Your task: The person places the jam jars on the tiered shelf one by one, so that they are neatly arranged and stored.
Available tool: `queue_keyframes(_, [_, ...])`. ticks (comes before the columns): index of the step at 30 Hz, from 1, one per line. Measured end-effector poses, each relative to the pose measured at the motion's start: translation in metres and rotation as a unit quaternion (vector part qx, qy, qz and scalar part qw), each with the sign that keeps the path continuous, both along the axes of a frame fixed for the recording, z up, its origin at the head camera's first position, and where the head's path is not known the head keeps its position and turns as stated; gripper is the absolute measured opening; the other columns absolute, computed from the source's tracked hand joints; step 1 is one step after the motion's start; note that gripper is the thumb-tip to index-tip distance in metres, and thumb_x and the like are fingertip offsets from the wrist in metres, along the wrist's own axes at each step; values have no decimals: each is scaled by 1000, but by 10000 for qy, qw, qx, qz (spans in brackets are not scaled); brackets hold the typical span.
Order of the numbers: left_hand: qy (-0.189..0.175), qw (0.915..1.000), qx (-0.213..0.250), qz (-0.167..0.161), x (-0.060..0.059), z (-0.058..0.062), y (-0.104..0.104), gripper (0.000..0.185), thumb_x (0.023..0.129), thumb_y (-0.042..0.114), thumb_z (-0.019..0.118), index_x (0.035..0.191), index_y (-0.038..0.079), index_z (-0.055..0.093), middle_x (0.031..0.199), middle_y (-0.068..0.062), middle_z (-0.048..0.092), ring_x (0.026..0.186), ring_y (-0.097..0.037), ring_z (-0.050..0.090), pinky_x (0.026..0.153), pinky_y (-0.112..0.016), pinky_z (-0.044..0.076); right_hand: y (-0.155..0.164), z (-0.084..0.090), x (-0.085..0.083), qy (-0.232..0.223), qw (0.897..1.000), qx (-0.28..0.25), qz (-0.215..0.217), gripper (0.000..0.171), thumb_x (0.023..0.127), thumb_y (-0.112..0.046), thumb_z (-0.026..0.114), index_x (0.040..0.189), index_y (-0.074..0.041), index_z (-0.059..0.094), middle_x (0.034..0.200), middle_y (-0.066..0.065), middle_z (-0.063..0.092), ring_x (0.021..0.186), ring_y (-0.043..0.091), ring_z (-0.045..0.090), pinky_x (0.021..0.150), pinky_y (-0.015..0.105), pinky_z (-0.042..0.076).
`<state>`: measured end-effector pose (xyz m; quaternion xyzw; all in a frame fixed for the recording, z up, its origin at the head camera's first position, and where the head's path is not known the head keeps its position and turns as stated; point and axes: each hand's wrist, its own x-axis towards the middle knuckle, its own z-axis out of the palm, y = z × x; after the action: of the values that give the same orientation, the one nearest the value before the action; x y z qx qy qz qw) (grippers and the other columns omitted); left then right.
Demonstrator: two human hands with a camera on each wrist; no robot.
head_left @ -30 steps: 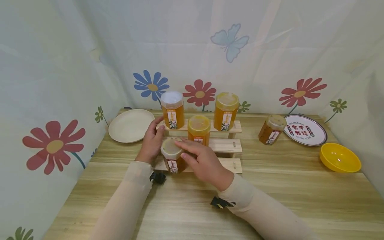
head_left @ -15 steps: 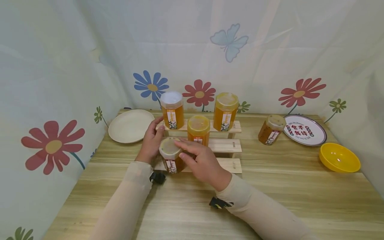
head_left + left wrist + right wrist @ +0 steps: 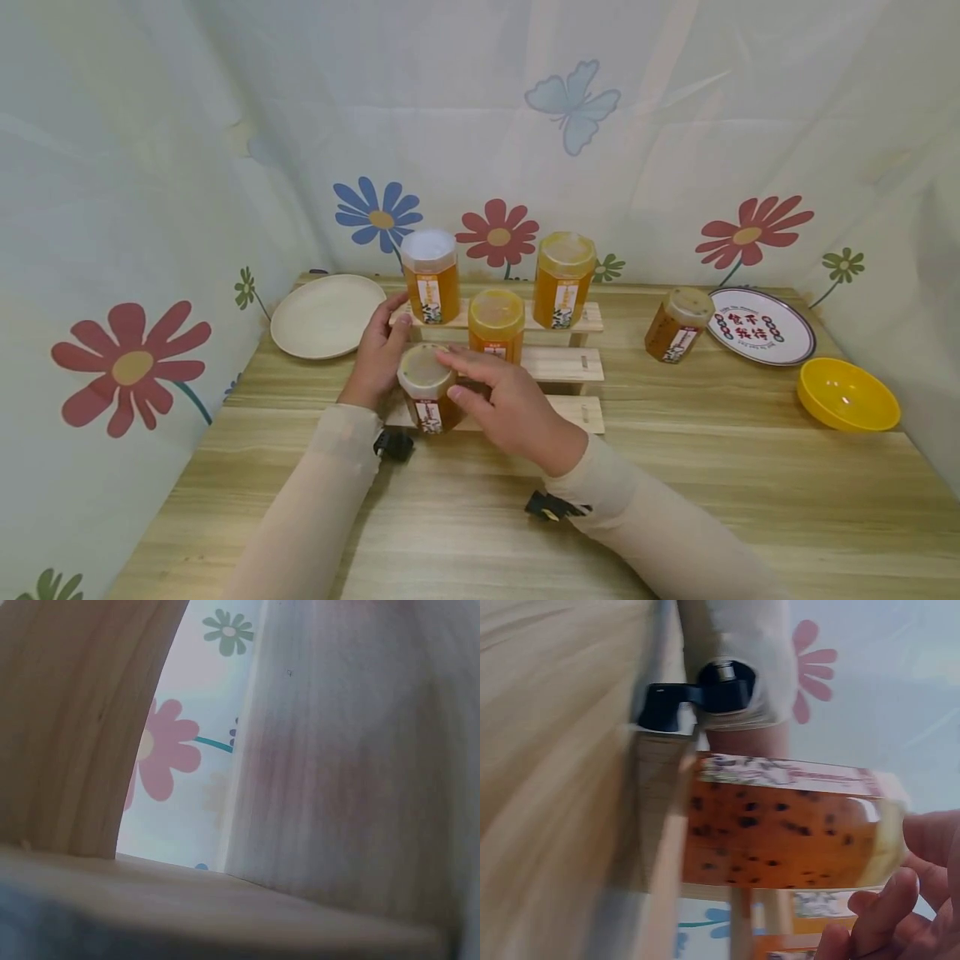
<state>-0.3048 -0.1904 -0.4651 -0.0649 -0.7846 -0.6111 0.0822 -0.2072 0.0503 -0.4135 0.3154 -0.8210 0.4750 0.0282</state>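
- The dark speckled jar [image 3: 427, 392] stands upright on the lowest step of the wooden stepped rack [image 3: 573, 364], at its left end, so it looks placed but not yet let go.
- The right hand [image 3: 510, 404] curls round this jar from the right, index finger stretched over the lid and the other fingers against its side; the right wrist view shows the fingertips [image 3: 877, 915] at the jar's lid end.
- The left hand [image 3: 378, 350] rests against the rack's left end just beside the jar, fingers bent; whether it grips the wood or only steadies it cannot be told, and its wrist view shows only blurred wood.
- Judged from this, four jars are on the rack and one is left off it.
- Jars, counted: five. Two on the top step, one orange jar [image 3: 497, 323] on the middle step, the held one below, and a second speckled jar [image 3: 678, 323] on the table [image 3: 750, 492], well apart to the right.
- Dishes: one pale plate [image 3: 327, 314], one printed plate [image 3: 762, 325], one yellow bowl [image 3: 847, 393].
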Motion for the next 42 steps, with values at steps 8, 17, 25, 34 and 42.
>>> queue_keyframes(8, [116, 9999, -6, -20, -1, 0, -1, 50, 114, 33, 45, 163, 20, 40, 150, -16, 50, 118, -33, 52, 102, -43, 42, 20, 32, 11, 395, 9987, -114, -300, 40, 101, -22, 74, 140, -20, 71, 148, 1, 63, 77, 17, 61, 65, 28, 51])
queue_keyframes(17, [135, 9999, 51, -93, -1, 0, -2, 50, 115, 27, 44, 163, 17, 38, 156, -15, 47, 120, -35, 53, 101, -39, 42, 70, 64, 3, 825, 9875, -656, -1176, 31, 97, -12, 77, 128, -10, 76, 99, 5, 70, 56, 19, 46, 51, 30, 41])
queue_keyframes(25, [143, 9999, -13, -57, 0, 1, -1, 50, 115, 31, 45, 163, 17, 39, 156, -14, 46, 118, -30, 51, 104, -44, 41, 131, 85, -12, 620, 9672, -182, -2456, 38, 99, -26, 77, 136, -18, 73, 85, 8, 65, 64, 19, 52, 52, 27, 41])
queue_keyframes(34, [101, 9999, -28, -32, -1, 1, 0, 50, 115, 33, 44, 163, 21, 39, 138, -17, 52, 113, -33, 51, 98, -41, 41, 189, 93, -28, -1040, 9420, 345, -3172, 69, 100, -52, 69, 161, -26, 48, 161, 12, 48, 141, 40, 47, 107, 63, 48])
queue_keyframes(42, [-22, 9999, -139, -22, -3, 1, 0, 51, 115, 22, 41, 165, 14, 34, 131, -21, 52, 107, -29, 50, 93, -35, 41, 217, 67, -56, -1720, 9167, 395, -3585, 82, 99, -59, 65, 167, -26, 34, 173, 13, 28, 152, 49, 29, 111, 73, 38])
